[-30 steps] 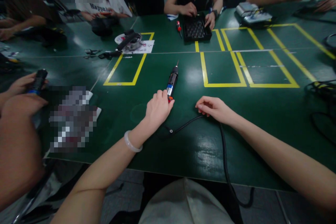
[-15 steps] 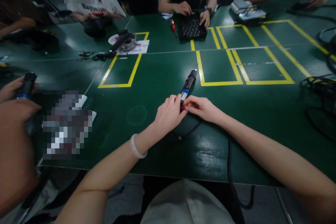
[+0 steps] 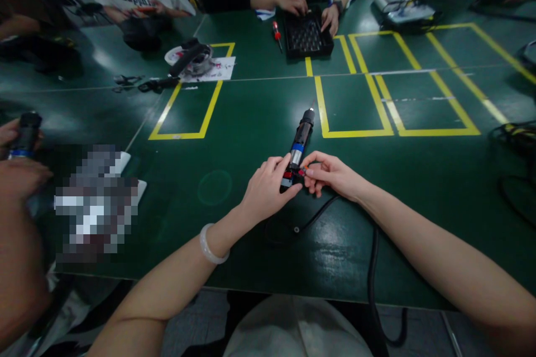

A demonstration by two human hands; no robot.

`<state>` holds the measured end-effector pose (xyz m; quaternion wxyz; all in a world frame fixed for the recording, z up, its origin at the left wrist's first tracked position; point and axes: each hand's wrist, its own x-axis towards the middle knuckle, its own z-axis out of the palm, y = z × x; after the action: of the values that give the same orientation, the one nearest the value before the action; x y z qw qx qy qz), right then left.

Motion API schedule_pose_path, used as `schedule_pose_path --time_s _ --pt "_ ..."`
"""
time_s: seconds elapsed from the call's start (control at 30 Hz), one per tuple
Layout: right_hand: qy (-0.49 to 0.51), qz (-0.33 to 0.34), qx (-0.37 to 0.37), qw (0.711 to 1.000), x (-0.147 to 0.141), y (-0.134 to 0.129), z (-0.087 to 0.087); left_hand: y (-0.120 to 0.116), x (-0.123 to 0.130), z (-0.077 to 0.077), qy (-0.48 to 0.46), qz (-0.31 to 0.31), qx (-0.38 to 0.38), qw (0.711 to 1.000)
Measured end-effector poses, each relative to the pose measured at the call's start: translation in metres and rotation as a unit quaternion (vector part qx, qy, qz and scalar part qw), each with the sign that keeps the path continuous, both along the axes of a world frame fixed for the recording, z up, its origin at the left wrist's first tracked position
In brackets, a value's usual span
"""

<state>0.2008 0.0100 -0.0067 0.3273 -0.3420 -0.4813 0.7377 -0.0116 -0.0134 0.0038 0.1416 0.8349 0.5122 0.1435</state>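
A black electric screwdriver (image 3: 302, 133) with a blue band and a silver section lies slanted on the green table, its thin bit pointing away from me. My left hand (image 3: 268, 183) is around its rear end, fingers on the left side and thumb below, partly hiding it. Red and grey parts show at that end. My right hand (image 3: 324, 173) pinches a small red and orange piece (image 3: 302, 171) against the screwdriver's right side; its exact kind is too small to make out. Below the hands lies a black cable (image 3: 320, 213) with a round metal end.
Yellow tape outlines (image 3: 358, 134) mark the table (image 3: 251, 256). Across it, a person's hands are at a black tray (image 3: 309, 39) beside a red screwdriver (image 3: 277, 33). At left, another person holds a similar tool (image 3: 27, 131). A tape dispenser (image 3: 192, 61) lies on paper; cables (image 3: 519, 145) lie right.
My left hand has opened slightly and slid back, uncovering the red and grey rear parts. My right hand has moved a little right, still pinching the small piece. The view has shifted slightly.
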Motion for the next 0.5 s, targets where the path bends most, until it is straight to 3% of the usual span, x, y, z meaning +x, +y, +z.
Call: schedule_pose_path --time_s 0.13,0.5 --pt "0.007 0.026 0.021 0.999 0.0016 -0.0007 -0.0019 -0.0001 -0.0003 -0.0002 -0.003 0.000 -0.001 1.000" --pt "-0.102 0.029 0.154 0.982 0.0007 -0.0071 -0.0053 -0.0014 0.0004 0.0024 -0.004 0.002 -0.018 1.000"
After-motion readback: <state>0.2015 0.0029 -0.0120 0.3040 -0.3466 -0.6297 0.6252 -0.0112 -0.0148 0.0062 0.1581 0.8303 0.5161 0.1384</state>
